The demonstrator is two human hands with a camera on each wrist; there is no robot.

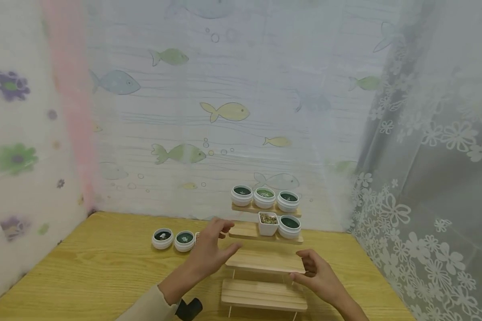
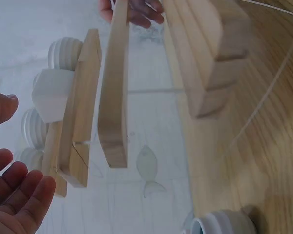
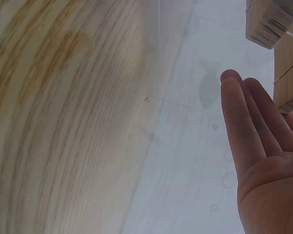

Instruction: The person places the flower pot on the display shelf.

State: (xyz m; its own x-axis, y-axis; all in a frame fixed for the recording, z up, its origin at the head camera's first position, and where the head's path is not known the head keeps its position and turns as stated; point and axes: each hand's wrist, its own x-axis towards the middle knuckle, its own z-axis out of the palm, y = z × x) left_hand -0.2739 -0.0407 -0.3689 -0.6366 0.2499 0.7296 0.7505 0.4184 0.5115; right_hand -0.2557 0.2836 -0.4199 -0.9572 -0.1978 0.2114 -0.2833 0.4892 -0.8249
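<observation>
A tiered wooden stand with several narrow boards stands before me. My left hand [image 1: 209, 249] hovers by the left end of the upper-middle board [image 1: 244, 229], its thumb and fingers apart with nothing between them. On that board's right half are a square white cup [image 1: 268, 224] of mixed bits and a round white jar [image 1: 289, 226] with dark green contents. My right hand [image 1: 316, 273] is at the right end of the board below [image 1: 261, 260]; its fingers [image 3: 241, 117] look fairly straight in the right wrist view. Three round jars [image 1: 264, 198] line the top board.
Left of the stand, two round white jars [image 1: 162, 239] sit on the wooden table [image 1: 84, 267], beside another white container [image 1: 197, 238] mostly hidden by my left hand. The lowest board [image 1: 263, 295] is nearest me. A fish-patterned curtain [image 1: 176, 111] hangs behind the table.
</observation>
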